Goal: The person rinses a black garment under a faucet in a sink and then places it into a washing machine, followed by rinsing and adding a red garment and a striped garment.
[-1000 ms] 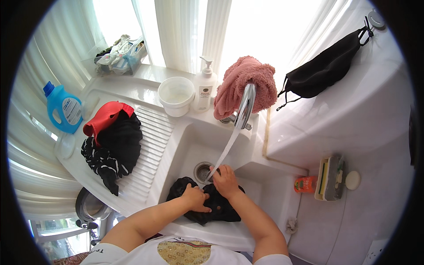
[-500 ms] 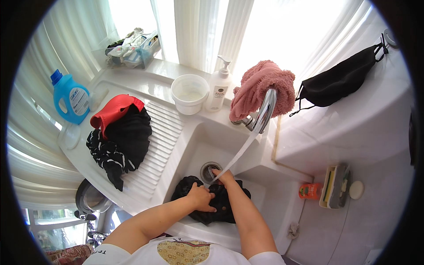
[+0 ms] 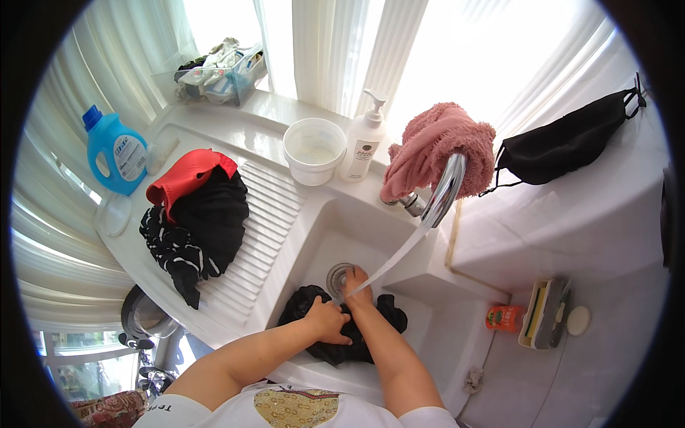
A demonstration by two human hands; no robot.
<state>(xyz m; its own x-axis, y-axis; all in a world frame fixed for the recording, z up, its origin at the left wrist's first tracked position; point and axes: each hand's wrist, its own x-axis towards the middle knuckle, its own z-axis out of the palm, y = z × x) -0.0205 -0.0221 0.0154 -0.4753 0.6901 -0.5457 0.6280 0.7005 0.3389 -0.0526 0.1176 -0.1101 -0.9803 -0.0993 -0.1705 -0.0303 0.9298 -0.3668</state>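
**Black cloth under running water in the sink**

A black garment [image 3: 335,324] lies wet in the white sink [image 3: 314,235], at the near wall, beside the drain [image 3: 340,274]. It is gripped by the left hand [image 3: 328,321], fingers curled shut into the cloth. The right hand [image 3: 357,282] is pressed on the garment next to the drain, under the water stream [image 3: 392,260] from the chrome tap [image 3: 444,189]; how far it is closed cannot be told.

A pink towel [image 3: 439,146] is draped over the tap. At the sink's far edge stand a white tub [image 3: 314,150], contents not discernible, and a pump bottle [image 3: 362,146]. On the ribbed drainboard [image 3: 267,214] dark clothes [image 3: 193,232] are heaped, a red piece [image 3: 187,178] on top. A blue detergent bottle [image 3: 114,151] is at the far left corner. A clear bin [image 3: 217,71] on the sill is stuffed with mixed items.
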